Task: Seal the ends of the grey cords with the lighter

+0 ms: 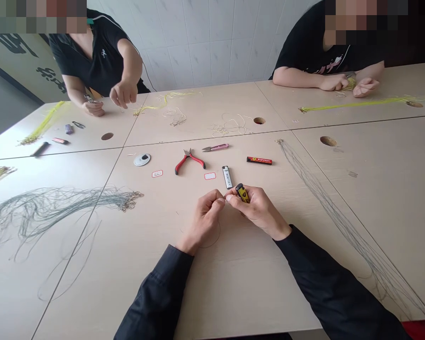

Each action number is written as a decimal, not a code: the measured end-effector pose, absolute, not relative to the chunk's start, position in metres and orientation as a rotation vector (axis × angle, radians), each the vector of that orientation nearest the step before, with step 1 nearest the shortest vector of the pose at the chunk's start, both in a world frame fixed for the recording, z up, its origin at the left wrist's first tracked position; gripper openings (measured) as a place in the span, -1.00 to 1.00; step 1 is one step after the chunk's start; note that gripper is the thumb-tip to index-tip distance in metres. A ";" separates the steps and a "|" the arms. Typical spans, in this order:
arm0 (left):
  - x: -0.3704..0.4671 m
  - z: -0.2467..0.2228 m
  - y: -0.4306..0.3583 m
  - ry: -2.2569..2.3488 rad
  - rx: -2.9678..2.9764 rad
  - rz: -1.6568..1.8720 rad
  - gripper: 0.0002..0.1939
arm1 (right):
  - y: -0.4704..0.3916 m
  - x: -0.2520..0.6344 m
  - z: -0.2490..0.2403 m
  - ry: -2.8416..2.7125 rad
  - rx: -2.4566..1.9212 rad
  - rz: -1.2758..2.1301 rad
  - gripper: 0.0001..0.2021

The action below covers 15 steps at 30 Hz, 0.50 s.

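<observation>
Near the middle of the table, my left hand [208, 215] is closed in a pinch on a thin dark cord [217, 237], which loops down beside the wrist. Almost touching its fingertips, my right hand [258, 210] is closed round a yellow and black lighter [242, 193]; its thumb and forefinger also pinch at the cord's end, too small to make out. Just beyond the fingers lies a white lighter [227, 177]. A red lighter [259, 160] is farther right. Red-handled pliers [190, 162] lie open ahead, with pink snips [216, 148] behind them.
Grey-green cords with metal ends [106, 198] spread at left; another bundle [326, 212] runs down the right. A round white disc [142, 159] and two labels lie ahead. Across the table, two people in black handle small items near yellow cords [354, 103]. Round holes pierce the tabletop [262, 274].
</observation>
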<state>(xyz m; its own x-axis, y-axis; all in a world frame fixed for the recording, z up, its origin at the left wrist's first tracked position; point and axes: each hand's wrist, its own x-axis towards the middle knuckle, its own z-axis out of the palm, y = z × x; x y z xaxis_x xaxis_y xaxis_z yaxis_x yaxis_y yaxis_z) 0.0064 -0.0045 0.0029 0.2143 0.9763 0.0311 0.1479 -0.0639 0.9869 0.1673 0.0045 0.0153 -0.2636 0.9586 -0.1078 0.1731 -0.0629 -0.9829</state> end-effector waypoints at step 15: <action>0.007 -0.002 -0.006 1.127 1.473 0.948 -0.73 | 0.006 0.170 0.010 -1.544 -1.192 1.431 -0.85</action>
